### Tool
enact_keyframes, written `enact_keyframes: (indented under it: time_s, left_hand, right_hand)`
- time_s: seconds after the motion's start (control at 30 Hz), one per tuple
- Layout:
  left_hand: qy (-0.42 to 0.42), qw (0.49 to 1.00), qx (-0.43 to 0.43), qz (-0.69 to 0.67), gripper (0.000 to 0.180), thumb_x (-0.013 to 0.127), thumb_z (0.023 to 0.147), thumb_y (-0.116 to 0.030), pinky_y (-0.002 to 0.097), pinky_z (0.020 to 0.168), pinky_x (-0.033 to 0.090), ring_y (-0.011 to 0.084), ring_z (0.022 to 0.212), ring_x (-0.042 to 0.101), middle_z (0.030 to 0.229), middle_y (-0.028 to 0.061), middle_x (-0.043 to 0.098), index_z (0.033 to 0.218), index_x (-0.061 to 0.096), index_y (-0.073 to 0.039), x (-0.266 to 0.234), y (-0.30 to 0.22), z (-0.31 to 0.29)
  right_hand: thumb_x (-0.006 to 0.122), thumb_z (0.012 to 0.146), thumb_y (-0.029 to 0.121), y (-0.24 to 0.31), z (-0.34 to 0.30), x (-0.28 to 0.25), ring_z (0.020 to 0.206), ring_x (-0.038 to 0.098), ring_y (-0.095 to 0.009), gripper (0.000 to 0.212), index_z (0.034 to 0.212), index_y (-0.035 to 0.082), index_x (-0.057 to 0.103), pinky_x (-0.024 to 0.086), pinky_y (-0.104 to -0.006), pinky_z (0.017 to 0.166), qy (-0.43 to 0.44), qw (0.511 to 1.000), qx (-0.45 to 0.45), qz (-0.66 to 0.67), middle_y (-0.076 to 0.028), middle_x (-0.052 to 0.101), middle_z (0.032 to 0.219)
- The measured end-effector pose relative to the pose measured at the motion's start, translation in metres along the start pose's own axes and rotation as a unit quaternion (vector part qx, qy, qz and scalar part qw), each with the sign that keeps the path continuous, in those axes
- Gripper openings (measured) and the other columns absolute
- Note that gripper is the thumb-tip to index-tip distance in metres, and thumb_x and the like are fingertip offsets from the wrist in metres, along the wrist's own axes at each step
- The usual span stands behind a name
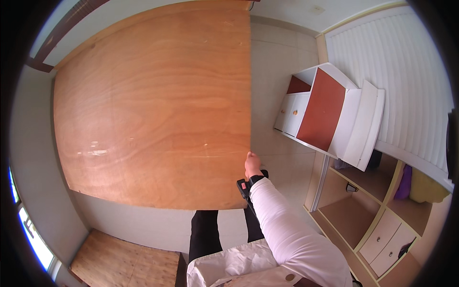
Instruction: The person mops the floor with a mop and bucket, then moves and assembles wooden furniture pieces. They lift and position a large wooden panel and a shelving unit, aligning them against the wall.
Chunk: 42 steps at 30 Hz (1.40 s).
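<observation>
A large plywood board (158, 105) with a varnished, orange-brown surface spreads flat before me. My right hand (252, 165) is closed at the board's right edge, near its front corner, the thumb on the rim and the other fingers mostly hidden. A black strap with a small dark device (244, 187) is round that wrist, below the white sleeve (282, 215). My left hand is out of view. Pale scuffs (98, 149) mark the board's near left part.
To the right stands a white cabinet (300, 115) with red-brown inner panels. Behind it is a ribbed white sliding door (382, 52); below that, open wooden shelves (351, 213) with drawers. A low wooden top (129, 260) lies at lower left, near a window (36, 239).
</observation>
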<state>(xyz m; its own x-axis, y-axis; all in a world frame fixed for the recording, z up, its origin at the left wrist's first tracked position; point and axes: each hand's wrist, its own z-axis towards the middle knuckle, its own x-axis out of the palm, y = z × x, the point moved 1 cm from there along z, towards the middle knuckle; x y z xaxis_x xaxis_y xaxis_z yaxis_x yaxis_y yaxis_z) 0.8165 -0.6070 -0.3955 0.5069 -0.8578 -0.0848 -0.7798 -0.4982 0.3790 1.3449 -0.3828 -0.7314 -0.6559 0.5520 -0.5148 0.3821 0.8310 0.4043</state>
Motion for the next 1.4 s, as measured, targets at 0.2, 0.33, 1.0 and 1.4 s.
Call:
enact_keyframes:
  time_s: [0.2, 0.33, 1.0, 1.4]
  left_hand:
    - [0.002, 1.000, 0.000, 0.004, 0.025, 0.063, 0.077, -0.032, 0.0449, 0.071, 0.049, 0.0242, 0.091, 0.064, 0.097, 0.0142, 0.065, 0.092, 0.066, -0.012, -0.008, 0.008, 0.004]
    - [0.008, 1.000, -0.002, 0.003, 0.027, 0.063, 0.077, -0.033, 0.0454, 0.072, 0.049, 0.0242, 0.092, 0.063, 0.098, 0.0147, 0.065, 0.094, 0.066, -0.012, -0.010, 0.015, 0.002]
    - [0.020, 0.983, 0.180, -0.015, 0.027, 0.054, 0.082, -0.030, 0.0309, 0.067, 0.052, 0.0153, 0.069, 0.067, 0.081, 0.0011, 0.070, 0.087, 0.070, -0.009, 0.030, 0.174, 0.019]
    - [-0.071, 0.945, 0.141, -0.286, 0.021, 0.059, 0.080, -0.018, 0.0307, 0.060, 0.053, 0.0175, 0.066, 0.065, 0.080, 0.0078, 0.068, 0.091, 0.067, -0.002, -0.081, 0.212, 0.053]
  right_hand:
    - [0.045, 0.094, 0.027, -0.003, 0.001, 0.002, 0.075, 0.059, -0.024, 0.031, 0.100, 0.000, 0.061, 0.045, -0.0378, 0.066, 0.000, 0.999, 0.038, 0.034, -0.014, 0.064, 0.084]
    - [0.046, 0.094, 0.026, -0.006, 0.004, 0.004, 0.078, 0.059, -0.025, 0.030, 0.103, 0.001, 0.061, 0.046, -0.0369, 0.068, 0.007, 1.000, -0.005, 0.013, -0.014, 0.064, 0.087]
    - [0.048, 0.092, 0.030, 0.029, -0.129, -0.192, 0.048, 0.037, -0.008, 0.032, 0.066, 0.011, 0.050, 0.028, -0.0260, 0.042, 0.210, 0.920, -0.139, -0.299, 0.004, 0.043, 0.057]
    - [0.050, 0.085, 0.012, -0.012, -0.365, -0.306, 0.063, 0.062, -0.017, 0.026, 0.108, 0.007, 0.061, 0.045, -0.0306, 0.045, 0.140, 0.877, -0.084, -0.451, -0.010, 0.066, 0.078]
